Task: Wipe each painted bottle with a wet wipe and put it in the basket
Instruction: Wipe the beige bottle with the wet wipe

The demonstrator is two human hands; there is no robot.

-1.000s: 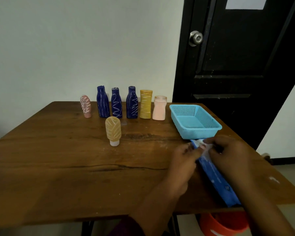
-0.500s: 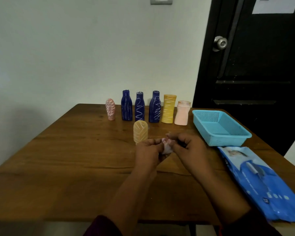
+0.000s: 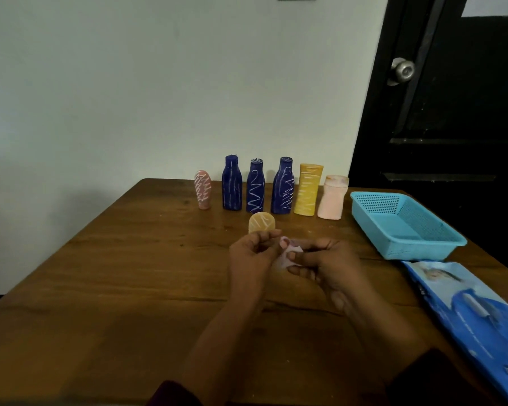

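Head view has both hands meeting over the middle of the table [image 3: 129, 273], the left hand [image 3: 252, 256] and right hand [image 3: 326, 262] each pinching the crumpled wet wipe [image 3: 288, 256] between thumb and fingertips. The tan bottle [image 3: 261, 222] stands just beyond the left knuckles, with the row of painted bottles [image 3: 282, 187] farther back. To my eye, tugging the wipe open with a forward flick could tip that near bottle into the row; room to work lies left and near, while the basket [image 3: 420, 249] and wipe pack [image 3: 475, 315] crowd the right edge.
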